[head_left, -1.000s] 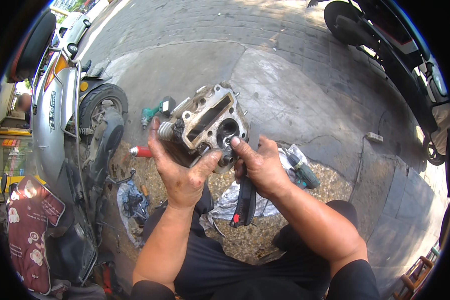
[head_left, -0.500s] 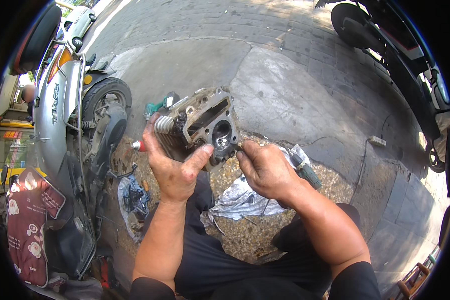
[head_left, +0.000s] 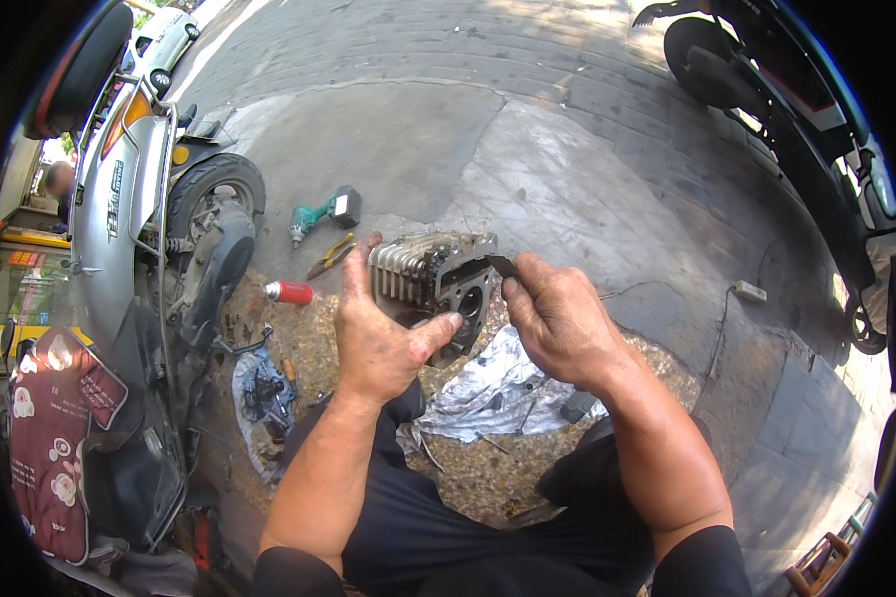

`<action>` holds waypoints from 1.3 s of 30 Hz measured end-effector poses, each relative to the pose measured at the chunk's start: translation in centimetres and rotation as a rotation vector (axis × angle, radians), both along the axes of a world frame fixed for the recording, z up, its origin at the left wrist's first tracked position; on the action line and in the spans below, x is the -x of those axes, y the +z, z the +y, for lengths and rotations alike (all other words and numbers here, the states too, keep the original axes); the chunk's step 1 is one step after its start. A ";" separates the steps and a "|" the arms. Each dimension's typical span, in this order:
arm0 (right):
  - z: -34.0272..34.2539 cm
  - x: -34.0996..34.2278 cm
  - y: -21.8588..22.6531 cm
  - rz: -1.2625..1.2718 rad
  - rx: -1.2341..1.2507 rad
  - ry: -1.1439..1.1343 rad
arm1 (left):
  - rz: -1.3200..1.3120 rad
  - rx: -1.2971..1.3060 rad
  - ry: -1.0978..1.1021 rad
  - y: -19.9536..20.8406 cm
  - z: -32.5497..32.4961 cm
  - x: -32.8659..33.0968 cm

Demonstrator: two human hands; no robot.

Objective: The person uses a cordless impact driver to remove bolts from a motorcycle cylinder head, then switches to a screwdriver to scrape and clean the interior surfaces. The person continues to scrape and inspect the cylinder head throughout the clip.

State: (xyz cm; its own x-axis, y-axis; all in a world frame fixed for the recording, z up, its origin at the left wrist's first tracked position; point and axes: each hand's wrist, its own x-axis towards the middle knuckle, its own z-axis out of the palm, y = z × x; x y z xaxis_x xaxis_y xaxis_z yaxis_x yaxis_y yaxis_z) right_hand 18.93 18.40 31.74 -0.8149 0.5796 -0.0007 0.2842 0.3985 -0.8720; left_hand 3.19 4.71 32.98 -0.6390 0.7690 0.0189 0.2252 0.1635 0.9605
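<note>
My left hand [head_left: 383, 343] grips a finned metal engine cylinder [head_left: 396, 271], its thumb pressed near the round opening in the flat face. The cylinder is tilted, fins toward the left and the face with its openings turned to the right. In my right hand [head_left: 567, 323] is a thin dark flat blade like a scraper [head_left: 501, 266], whose tip meets the upper edge of that face. Its handle is hidden in my fist. Below the hands a grey-white cloth [head_left: 488, 398] lies on the ground, with a dark block [head_left: 577, 405] on its right part.
A green cordless drill [head_left: 321, 214], yellow-handled pliers [head_left: 330, 257] and a red spray can [head_left: 289, 292] lie beyond my left hand. Dirty parts rest on another cloth [head_left: 252, 438]. A silver scooter [head_left: 129, 229] stands at left, a dark motorbike [head_left: 796, 129] at right.
The cylinder has moved right and turned, so its face shows more edge-on. Both hands have shifted right. The drill and can show more fully, the pliers appear, and a green tool near my right hand is covered.
</note>
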 end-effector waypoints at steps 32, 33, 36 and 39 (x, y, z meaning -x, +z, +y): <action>-1.5 0.5 -2.3 -0.308 -0.421 0.202 | 0.586 0.841 -0.146 -0.4 0.8 -0.1; -1.0 0.7 -2.3 -0.335 -0.404 0.228 | 0.571 0.859 -0.159 -0.5 0.8 0.0; 0.5 1.0 -2.2 -0.464 -0.417 0.023 | 0.524 0.892 -0.195 -0.6 0.5 0.0; 0.3 0.5 -1.7 -0.384 -0.357 0.096 | 0.489 0.917 -0.175 -0.6 0.4 0.0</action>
